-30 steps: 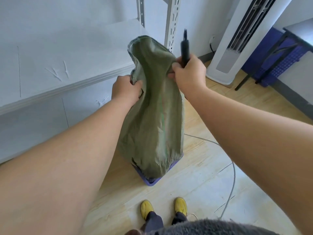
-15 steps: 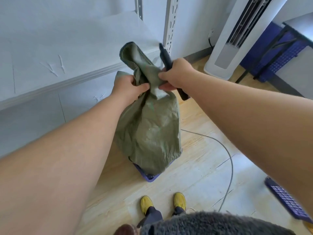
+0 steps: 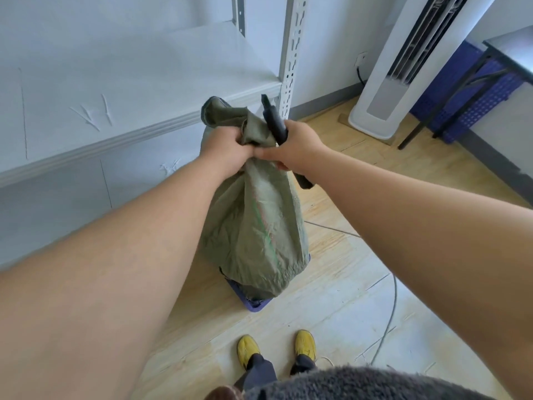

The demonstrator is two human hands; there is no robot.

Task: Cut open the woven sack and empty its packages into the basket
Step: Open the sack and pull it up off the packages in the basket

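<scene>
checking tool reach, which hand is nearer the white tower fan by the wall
Right. The right hand, gripping the black cutter, is on the tower fan's side; the left hand is farther.

Basket [image 3: 253, 304]: only one blue corner shows below woven sack [image 3: 256, 226]; rest covered, contents not visible. Packages: none seen, sack interior hidden. Sack mouth bunched, so cut edge can't be told. Left hand [image 3: 227, 151]: fingertips buried in sack fabric. Right hand [image 3: 297, 145]: fingers wrapped out of sight around dark tool [image 3: 274, 122]; tool mid-section hidden by hand, blade vs. cap unclear. Sack neck between hands partly covered. Both upper arms cut off at frame edges. Cable [image 3: 390, 316] runs behind right forearm. Blue crate [image 3: 476, 105], dark table [image 3: 513, 50] cut off at right edge. Fan tower [image 3: 403, 67] top cropped.
</scene>
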